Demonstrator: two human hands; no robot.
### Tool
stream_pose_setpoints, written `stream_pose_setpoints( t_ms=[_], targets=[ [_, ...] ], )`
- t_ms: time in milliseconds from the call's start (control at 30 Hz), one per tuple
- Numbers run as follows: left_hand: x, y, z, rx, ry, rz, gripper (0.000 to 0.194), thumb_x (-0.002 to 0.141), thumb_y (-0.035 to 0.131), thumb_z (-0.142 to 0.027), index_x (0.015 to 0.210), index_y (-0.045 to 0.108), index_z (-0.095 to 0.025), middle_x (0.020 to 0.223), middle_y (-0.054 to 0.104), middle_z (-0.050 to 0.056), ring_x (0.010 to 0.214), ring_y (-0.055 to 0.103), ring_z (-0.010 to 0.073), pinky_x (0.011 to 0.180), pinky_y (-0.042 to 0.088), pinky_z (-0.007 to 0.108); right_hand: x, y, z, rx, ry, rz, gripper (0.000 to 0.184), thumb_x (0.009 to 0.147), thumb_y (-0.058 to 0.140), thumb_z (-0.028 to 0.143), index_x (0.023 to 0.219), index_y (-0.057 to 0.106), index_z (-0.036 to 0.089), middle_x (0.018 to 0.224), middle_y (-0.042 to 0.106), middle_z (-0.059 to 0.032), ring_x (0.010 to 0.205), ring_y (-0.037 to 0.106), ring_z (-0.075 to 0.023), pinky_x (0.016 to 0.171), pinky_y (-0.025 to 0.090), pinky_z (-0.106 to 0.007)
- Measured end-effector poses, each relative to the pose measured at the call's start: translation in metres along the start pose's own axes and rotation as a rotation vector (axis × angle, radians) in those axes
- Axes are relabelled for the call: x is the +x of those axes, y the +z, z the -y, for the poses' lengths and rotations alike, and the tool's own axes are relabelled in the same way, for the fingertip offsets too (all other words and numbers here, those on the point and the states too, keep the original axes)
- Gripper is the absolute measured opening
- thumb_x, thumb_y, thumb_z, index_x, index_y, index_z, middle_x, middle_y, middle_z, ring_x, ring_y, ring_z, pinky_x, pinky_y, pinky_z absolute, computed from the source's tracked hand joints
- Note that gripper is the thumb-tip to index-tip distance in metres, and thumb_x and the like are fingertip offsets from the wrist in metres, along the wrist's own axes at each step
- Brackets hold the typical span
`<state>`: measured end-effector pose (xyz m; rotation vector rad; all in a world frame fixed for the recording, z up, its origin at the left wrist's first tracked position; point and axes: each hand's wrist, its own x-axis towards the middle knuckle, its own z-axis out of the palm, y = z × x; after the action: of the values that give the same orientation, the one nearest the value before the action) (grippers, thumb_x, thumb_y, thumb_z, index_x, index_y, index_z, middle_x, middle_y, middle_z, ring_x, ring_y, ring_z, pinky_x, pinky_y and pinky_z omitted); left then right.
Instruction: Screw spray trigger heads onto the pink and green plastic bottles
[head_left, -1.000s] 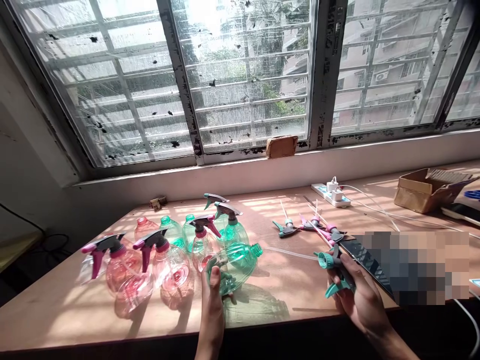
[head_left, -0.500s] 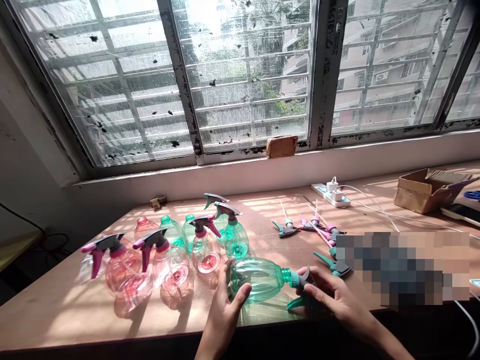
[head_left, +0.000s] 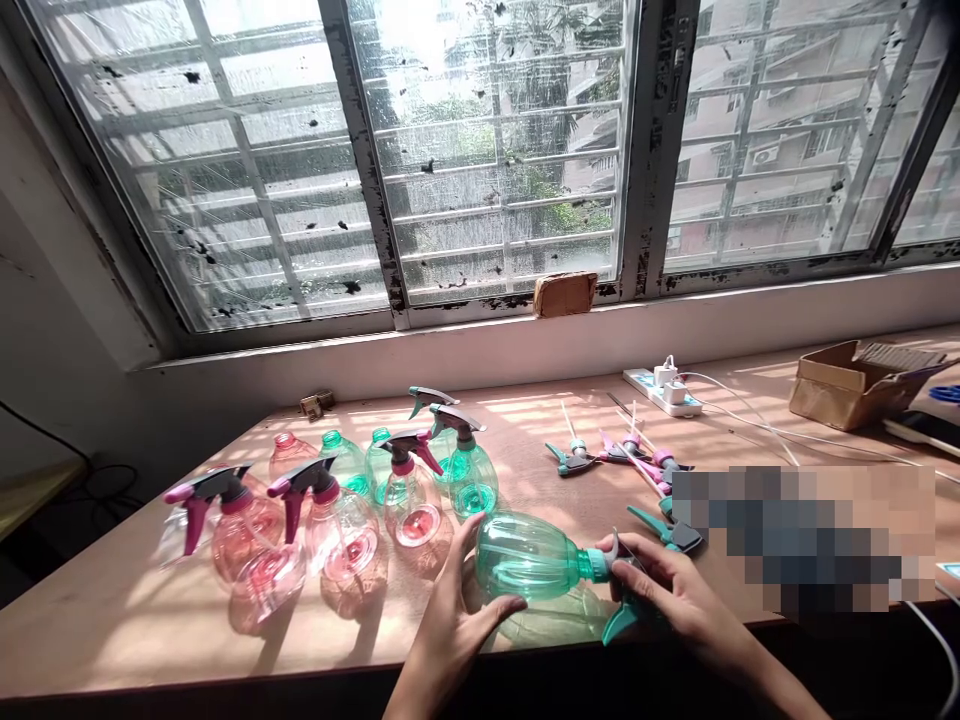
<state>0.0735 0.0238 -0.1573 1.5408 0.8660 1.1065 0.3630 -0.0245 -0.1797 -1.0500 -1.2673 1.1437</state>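
Note:
A clear green spray bottle (head_left: 529, 557) lies on its side in the air just above the front of the table, neck to the right. My left hand (head_left: 461, 610) cups its rounded base, thumb along the lower side and fingers partly hidden behind. At the neck, my right hand (head_left: 667, 585) grips the grey and teal spray head (head_left: 619, 622), whose trigger hangs down. To the left stand pink bottles with grey and magenta sprayers, including a pink bottle (head_left: 343, 540). Behind them are green bottles, one of them a green bottle (head_left: 474, 480) with a sprayer on.
Several loose spray heads lie at the right, among them a teal spray head (head_left: 574, 458) and another (head_left: 667, 530) near my right hand. Farther back are a white power strip (head_left: 660, 393) with cables and an open cardboard box (head_left: 832, 395). A blurred patch covers the right side.
The green bottle has moved slightly right and its spray head has turned, with the trigger now lower. My left hand's grip looks looser, its thumb farther along the bottle's lower edge.

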Motion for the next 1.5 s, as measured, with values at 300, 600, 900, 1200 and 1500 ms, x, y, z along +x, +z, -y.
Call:
stream_pose_setpoints(
  t_ms=[300, 600, 900, 1200, 1500],
  targets=[
    [-0.003, 0.0, -0.001, -0.019, 0.055, -0.098, 0.05, 0.096, 0.068, -0.058, 0.133, 0.058, -0.026, 0.157, 0.055, 0.015, 0.152, 0.046, 0.0378, 0.114, 0.052, 0.048, 0.0, 0.002, 0.004, -0.007, 0.008, -0.044, 0.043, 0.089, 0.077, 0.059, 0.111, 0.077, 0.022, 0.085, 0.072, -0.0027, 0.081, 0.066, -0.0233, 0.073, 0.054, -0.032],
    [-0.002, -0.008, -0.003, 0.036, -0.005, -0.064, 0.057, 0.093, 0.074, -0.056, 0.138, 0.06, -0.026, 0.147, 0.06, 0.014, 0.123, 0.068, 0.0325, 0.104, 0.058, 0.042, 0.006, -0.002, 0.002, -0.018, 0.02, -0.076, 0.052, 0.09, 0.076, 0.062, 0.121, 0.077, 0.02, 0.078, 0.072, -0.003, 0.079, 0.066, -0.0234, 0.069, 0.056, -0.031],
    [-0.006, -0.01, -0.005, 0.071, -0.006, 0.118, 0.068, 0.093, 0.078, -0.042, 0.153, 0.049, -0.033, 0.157, 0.05, 0.013, 0.12, 0.069, 0.0301, 0.108, 0.056, 0.045, 0.01, -0.006, 0.0, -0.002, 0.019, -0.134, 0.057, 0.088, 0.076, 0.066, 0.118, 0.078, 0.017, 0.071, 0.071, -0.0024, 0.072, 0.067, -0.0218, 0.064, 0.054, -0.029],
    [-0.002, -0.009, 0.001, 0.028, 0.01, -0.069, 0.056, 0.096, 0.069, -0.057, 0.14, 0.061, -0.025, 0.141, 0.064, 0.015, 0.132, 0.062, 0.0355, 0.107, 0.056, 0.045, 0.009, -0.001, 0.005, -0.016, -0.02, -0.125, 0.05, 0.087, 0.078, 0.064, 0.112, 0.078, 0.02, 0.084, 0.073, -0.0031, 0.075, 0.069, -0.0217, 0.073, 0.056, -0.032],
    [-0.001, -0.012, 0.002, 0.046, -0.095, 0.077, 0.068, 0.095, 0.073, -0.053, 0.156, 0.051, -0.03, 0.16, 0.056, 0.013, 0.139, 0.06, 0.0358, 0.117, 0.05, 0.05, 0.009, -0.007, -0.001, -0.103, -0.025, -0.186, 0.055, 0.083, 0.079, 0.066, 0.116, 0.079, 0.022, 0.091, 0.078, -0.0068, 0.087, 0.072, -0.0285, 0.076, 0.06, -0.035]
  ],
)
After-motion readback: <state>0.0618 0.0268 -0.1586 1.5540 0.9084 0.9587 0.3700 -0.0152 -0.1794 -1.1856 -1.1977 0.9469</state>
